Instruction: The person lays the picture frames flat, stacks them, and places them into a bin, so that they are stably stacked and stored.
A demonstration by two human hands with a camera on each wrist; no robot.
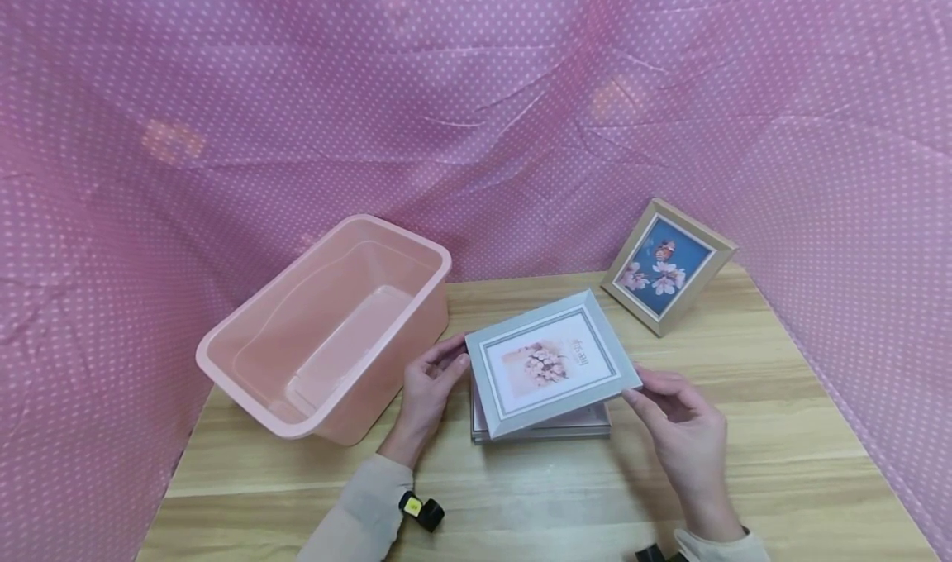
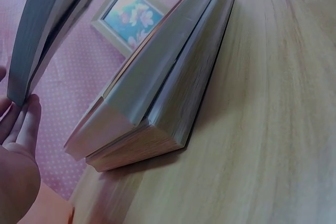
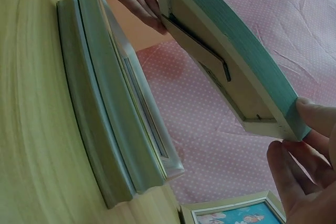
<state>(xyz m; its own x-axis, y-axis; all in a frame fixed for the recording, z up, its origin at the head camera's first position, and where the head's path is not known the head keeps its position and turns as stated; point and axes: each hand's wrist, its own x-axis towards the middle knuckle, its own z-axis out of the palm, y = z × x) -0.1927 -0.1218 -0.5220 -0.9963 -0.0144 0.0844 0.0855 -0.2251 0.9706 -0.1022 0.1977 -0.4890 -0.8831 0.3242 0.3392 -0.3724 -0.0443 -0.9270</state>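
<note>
A grey picture frame (image 1: 551,364) is held above the tabletop (image 1: 781,446) between both hands, tilted, its floral print facing up; the left hand (image 1: 430,384) is set at the frame's left corner with fingers curled about the edge, so its grip is clamped on the frame; the right hand (image 1: 687,434) takes the opposite right corner, thumb and fingertips (image 3: 315,116) pinching the edge, the grip likewise clamped on it; both forearms are seen in pale sleeves.

A pink dotted cloth (image 1: 476,91) is hung as backdrop on all sides; the tabletop is of light wood grain; a pink plastic tub (image 1: 327,331) is standing at the left, open side up, just beside the left hand; a stack of grey frames (image 1: 540,426) is lying flat directly beneath the held frame, apart from it; a wooden frame (image 1: 667,266) with a blue flower picture is propped upright at the rear right.
</note>
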